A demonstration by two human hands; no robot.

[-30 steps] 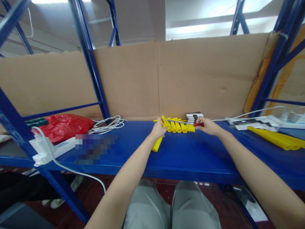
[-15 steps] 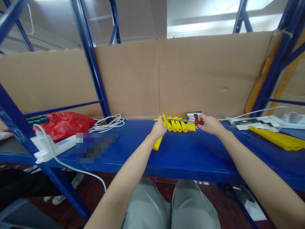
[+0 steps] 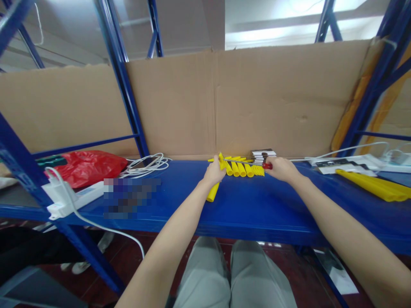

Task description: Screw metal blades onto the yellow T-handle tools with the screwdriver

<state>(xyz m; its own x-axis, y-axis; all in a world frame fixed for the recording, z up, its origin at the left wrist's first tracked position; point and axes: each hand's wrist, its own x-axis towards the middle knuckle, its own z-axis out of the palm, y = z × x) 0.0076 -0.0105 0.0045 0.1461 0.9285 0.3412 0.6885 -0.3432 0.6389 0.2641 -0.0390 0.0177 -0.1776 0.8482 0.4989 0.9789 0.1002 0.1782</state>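
My left hand (image 3: 214,172) is closed around a yellow piece (image 3: 212,192), whose tube-like lower end sticks out below the hand toward the shelf's front. In my right hand (image 3: 281,169) is the red handle of a screwdriver (image 3: 267,166); its thin metal shaft points left and reaches the top of the yellow piece. Where the tip meets the piece is too small to make out. Behind and under the shaft, several yellow tubes (image 3: 242,170) lie side by side on the blue shelf (image 3: 257,205). A small stack of dark and white packs (image 3: 261,155) is just behind them.
At the left are a red plastic bag (image 3: 91,167), a white power strip (image 3: 80,196) and coiled white cable (image 3: 149,164). More yellow pieces (image 3: 372,184) lie at the right beside a flat pack (image 3: 345,166). Cardboard (image 3: 272,102) stands along the back; blue posts rise at both sides.
My right hand and the red handle have shifted slightly to the left. The left hand keeps its hold on the yellow piece.
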